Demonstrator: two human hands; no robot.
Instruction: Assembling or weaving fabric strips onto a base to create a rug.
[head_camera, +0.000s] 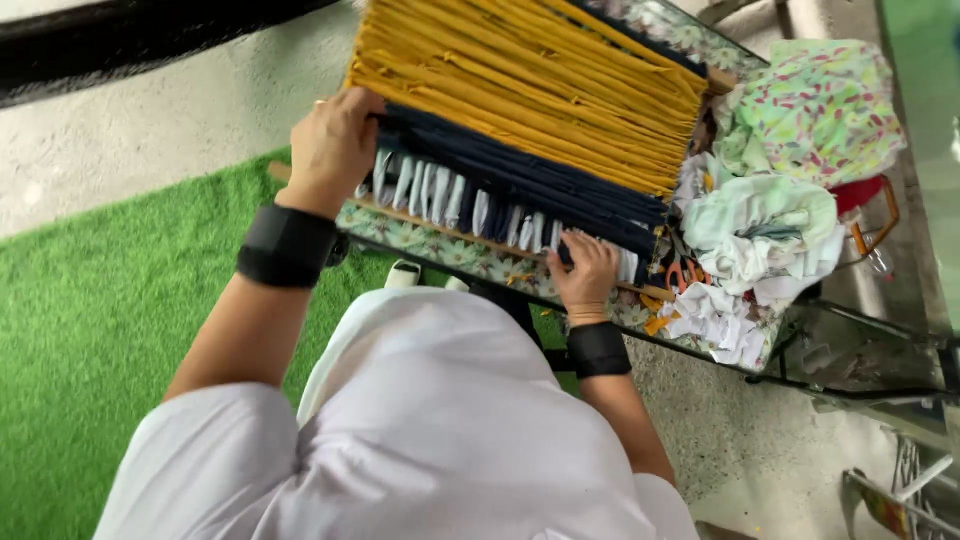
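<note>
Plainly, the left hand (335, 148) lay with fingers curled over the far left end of the navy cloth strips (520, 180), its grip pressed onto them. The right hand (588, 270) pinched the white strip ends (440, 195) at the near wooden bar (450, 232), fingers pressed together on the weave. Both worked on a loom frame where yellow strips (530, 80) ran beyond the navy. Beside it, crumpled floral fabric scraps (790, 160) were heaped on the glass worktop (850, 350), above green artificial turf (90, 330).
</note>
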